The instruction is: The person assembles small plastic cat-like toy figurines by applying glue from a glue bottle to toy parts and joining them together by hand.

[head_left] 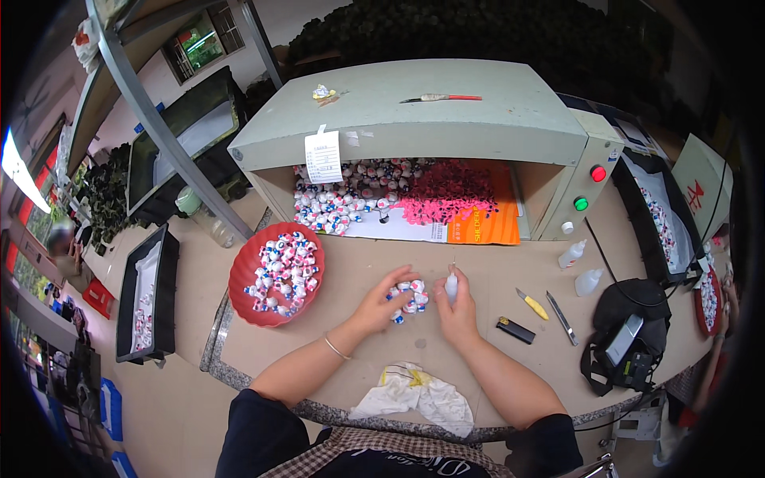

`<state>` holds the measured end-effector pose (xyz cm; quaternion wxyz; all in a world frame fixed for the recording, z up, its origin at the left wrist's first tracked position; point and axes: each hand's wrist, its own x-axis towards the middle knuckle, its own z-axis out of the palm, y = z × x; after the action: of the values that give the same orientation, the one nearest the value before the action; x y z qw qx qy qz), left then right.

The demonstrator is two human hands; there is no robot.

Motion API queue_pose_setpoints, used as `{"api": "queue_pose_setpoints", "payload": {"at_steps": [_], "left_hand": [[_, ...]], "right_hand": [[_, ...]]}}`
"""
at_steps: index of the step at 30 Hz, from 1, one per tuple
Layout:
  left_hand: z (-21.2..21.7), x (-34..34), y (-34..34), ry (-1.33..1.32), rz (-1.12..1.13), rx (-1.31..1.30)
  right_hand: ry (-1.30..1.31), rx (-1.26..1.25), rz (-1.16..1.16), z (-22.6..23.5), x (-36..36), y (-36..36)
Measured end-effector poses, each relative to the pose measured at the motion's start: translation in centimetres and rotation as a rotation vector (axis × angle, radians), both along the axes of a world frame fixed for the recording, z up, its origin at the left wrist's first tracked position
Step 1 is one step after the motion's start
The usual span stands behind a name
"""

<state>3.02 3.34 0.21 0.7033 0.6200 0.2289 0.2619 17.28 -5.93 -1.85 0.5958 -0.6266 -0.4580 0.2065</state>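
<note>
My right hand (457, 312) is closed round a small white squeeze bottle (452, 285), its thin needle tip pointing up and away. Left of it, a little cluster of small white figurines with pink and blue parts (413, 301) lies on the table. My left hand (381, 306) is at this cluster, its fingers stretched along the far and left sides and touching the pieces. More such figurines (285, 269) fill the middle of a red scalloped bowl (238, 283) on the left.
Ahead stands a grey box-shaped machine (414, 95) holding white figurines (335, 209) and pink pieces (446, 191). Two bottles (588, 282), a yellow-handled knife (532, 303), a metal cutter (562, 318), a black lighter (515, 330) and a black bag (633, 319) lie rightward. A cloth (414, 396) is near me.
</note>
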Motion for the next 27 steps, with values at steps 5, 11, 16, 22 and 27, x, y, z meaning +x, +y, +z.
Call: {"api": "queue_pose_setpoints", "payload": {"at_steps": [5,11,16,22,27], "left_hand": [[0.4,-1.8,1.6,-0.144,0.018,-0.196],[-0.1,-4.0,0.7,0.252,0.19,0.441],[1.4,-3.0,0.6,0.55,0.102,0.64],[2.0,-2.5,-0.4,0.532,0.235,0.737],[2.6,-3.6,-3.3,-0.048,0.064,-0.286]], "right_hand": [[0.006,0.01,-0.037,-1.0,0.3,0.4],[0.06,-0.072,-0.016,0.6,0.9,-0.8],[0.382,-0.129,0.005,1.5,1.1,-0.9],[0.345,-0.13,0.044,4.1,2.1,-2.1],[0.45,-0.101,0.056,8.6,4.0,-4.3]]}}
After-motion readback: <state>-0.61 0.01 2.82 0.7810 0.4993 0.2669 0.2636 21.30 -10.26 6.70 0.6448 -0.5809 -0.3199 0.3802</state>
